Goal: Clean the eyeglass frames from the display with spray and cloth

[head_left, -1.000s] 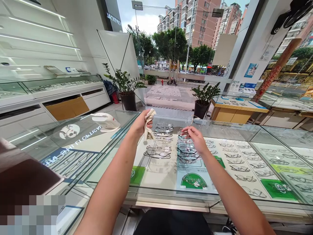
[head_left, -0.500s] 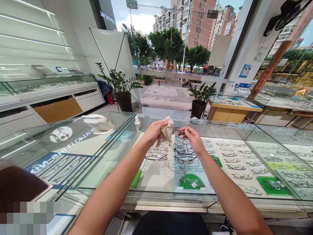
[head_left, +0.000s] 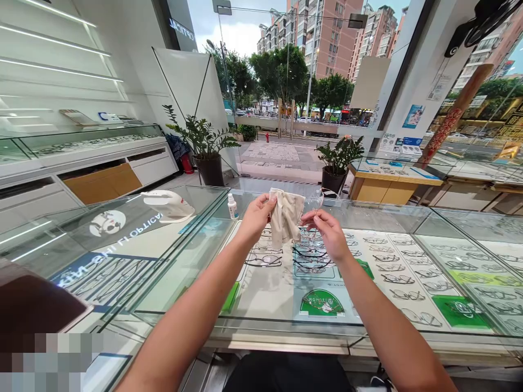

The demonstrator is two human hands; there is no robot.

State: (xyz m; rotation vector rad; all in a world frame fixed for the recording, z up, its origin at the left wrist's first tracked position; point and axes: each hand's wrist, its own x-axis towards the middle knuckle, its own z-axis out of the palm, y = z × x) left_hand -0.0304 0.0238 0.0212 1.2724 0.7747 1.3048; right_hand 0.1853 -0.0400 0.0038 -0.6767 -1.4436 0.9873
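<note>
My left hand is closed on a beige cleaning cloth, which hangs partly unfolded above the glass counter. To its right, my right hand pinches a pair of eyeglasses with a thin, pale frame. Their clear lenses are hard to make out against the glass behind. The cloth's right edge comes close to the fingertips of my right hand; whether they touch, I cannot tell. Below both hands, rows of eyeglass frames lie inside the display case.
A small white spray bottle stands on the counter left of my hands. Farther left is a white device on the glass. Green display cards lie in the case. Two potted plants stand beyond the counter.
The cloth has gone from bunched to more spread out, reaching farther right. The eyeglasses have shifted slightly right with my right hand. The whole view has moved a little.
</note>
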